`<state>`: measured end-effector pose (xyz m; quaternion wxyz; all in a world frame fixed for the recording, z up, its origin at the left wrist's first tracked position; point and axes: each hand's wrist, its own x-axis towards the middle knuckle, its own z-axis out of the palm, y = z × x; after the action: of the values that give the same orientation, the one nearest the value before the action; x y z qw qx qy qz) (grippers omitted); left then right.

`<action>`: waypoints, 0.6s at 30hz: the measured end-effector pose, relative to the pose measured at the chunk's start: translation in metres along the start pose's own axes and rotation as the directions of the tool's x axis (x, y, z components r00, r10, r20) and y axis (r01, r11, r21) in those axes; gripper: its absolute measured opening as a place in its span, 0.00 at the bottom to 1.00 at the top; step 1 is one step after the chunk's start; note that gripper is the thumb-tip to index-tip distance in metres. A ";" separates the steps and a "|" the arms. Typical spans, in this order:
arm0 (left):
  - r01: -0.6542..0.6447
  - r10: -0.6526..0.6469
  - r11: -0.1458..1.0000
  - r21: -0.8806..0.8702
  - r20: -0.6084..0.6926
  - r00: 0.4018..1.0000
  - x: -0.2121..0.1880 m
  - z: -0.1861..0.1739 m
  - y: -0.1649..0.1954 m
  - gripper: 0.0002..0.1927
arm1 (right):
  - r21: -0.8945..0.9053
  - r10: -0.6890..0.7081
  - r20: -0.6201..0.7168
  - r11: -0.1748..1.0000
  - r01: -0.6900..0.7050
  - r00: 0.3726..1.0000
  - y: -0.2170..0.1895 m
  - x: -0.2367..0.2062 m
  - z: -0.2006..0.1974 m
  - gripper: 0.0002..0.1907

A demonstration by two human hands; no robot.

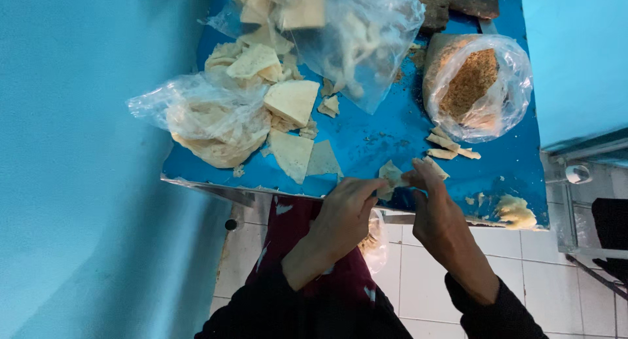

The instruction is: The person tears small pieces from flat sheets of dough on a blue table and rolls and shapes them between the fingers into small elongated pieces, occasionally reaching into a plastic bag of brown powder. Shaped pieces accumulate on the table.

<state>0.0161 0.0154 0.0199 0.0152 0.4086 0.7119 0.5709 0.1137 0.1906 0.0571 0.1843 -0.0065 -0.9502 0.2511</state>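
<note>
Left hand and right hand pinching one wrapper between fingertips, at near edge of blue table, wrapper stack far left, crumb bag far right

One view only, from the person's head, looking steeply down and forward over the near edge of the blue counter (its top fills the upper frame). It sits close: both forearms enter from below, tiled floor beneath, a blue wall at left.
</note>
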 end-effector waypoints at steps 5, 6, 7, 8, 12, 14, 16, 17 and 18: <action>0.036 -0.037 0.999 0.018 0.039 0.999 0.000 0.000 -0.002 0.21 | 0.071 -0.038 0.050 0.997 0.035 0.998 0.000 0.014 0.000 0.37; 0.036 -0.037 0.999 0.026 0.047 0.998 0.000 0.001 -0.002 0.21 | 0.070 -0.060 0.053 0.996 0.056 0.997 0.001 0.016 0.000 0.37; 0.037 -0.038 0.999 0.033 0.055 0.998 -0.001 0.001 -0.003 0.22 | 0.070 -0.082 0.056 0.995 0.078 0.995 0.002 0.017 0.001 0.37; 0.039 -0.041 0.999 0.037 0.063 0.997 -0.001 0.001 -0.003 0.21 | 0.072 -0.103 0.062 0.993 0.098 0.993 0.004 0.017 0.001 0.37; -0.011 0.001 0.995 0.099 0.097 0.995 0.001 0.004 -0.007 0.19 | 0.038 -0.100 -0.005 0.994 0.100 0.995 0.009 0.013 0.002 0.34; -0.040 0.027 0.992 0.122 0.105 0.994 0.000 0.003 -0.009 0.18 | 0.019 -0.046 -0.098 0.999 0.049 0.994 0.011 0.009 0.001 0.32; -0.053 0.042 0.992 0.116 0.097 0.994 0.000 0.002 -0.010 0.18 | -0.010 0.061 -0.111 0.998 -0.063 0.992 0.010 0.002 -0.003 0.34; -0.058 0.045 0.990 0.126 0.098 0.994 0.000 0.001 -0.010 0.19 | -0.025 0.114 -0.118 0.993 -0.118 0.986 0.009 -0.001 -0.003 0.34; -0.060 0.047 0.989 0.134 0.101 0.994 0.000 0.002 -0.010 0.19 | -0.016 0.147 -0.111 0.989 -0.150 0.983 0.008 -0.003 -0.003 0.36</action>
<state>0.0113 0.0164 0.0111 0.0063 0.4550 0.7366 0.5003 0.1169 0.1985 0.0552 0.2170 -0.0933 -0.9385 0.2517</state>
